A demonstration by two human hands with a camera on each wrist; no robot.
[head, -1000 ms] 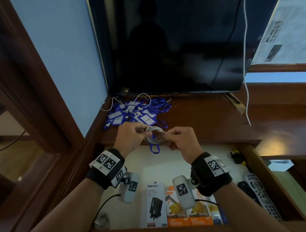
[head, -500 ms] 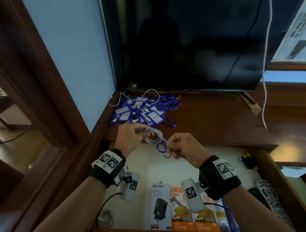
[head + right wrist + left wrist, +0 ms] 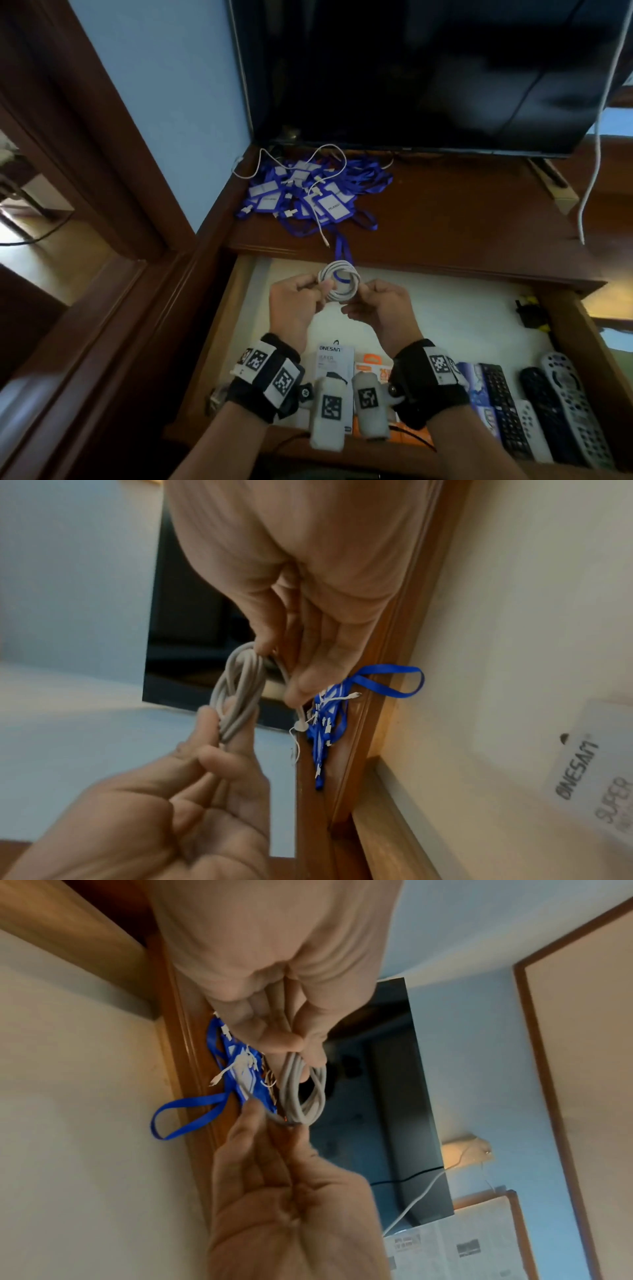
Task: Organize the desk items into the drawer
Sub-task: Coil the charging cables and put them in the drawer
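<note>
A coiled white cable (image 3: 339, 281) hangs between both hands above the open drawer (image 3: 462, 318), just in front of the desk edge. My left hand (image 3: 317, 286) pinches the coil's left side between thumb and fingers (image 3: 281, 1042). My right hand (image 3: 363, 291) pinches the right side, and the cable's end sticks out below its fingertips (image 3: 298, 691). The coil (image 3: 303, 1091) is a few loops thick (image 3: 240, 688). On the desk's back left lies a pile of blue lanyards with badge holders (image 3: 308, 197), with a thin white cable (image 3: 322, 161) draped over it.
The drawer's front holds charger boxes (image 3: 334, 359) and several remotes (image 3: 548, 404); a black plug (image 3: 529, 311) sits at its right wall. A dark TV screen (image 3: 411, 75) stands at the back of the desk. One lanyard loop (image 3: 342, 250) hangs over the desk edge.
Both hands have come back from the desk edge to over the drawer with the coil. The right hand, which held a loose end below the coil, now pinches the coil's right side.
</note>
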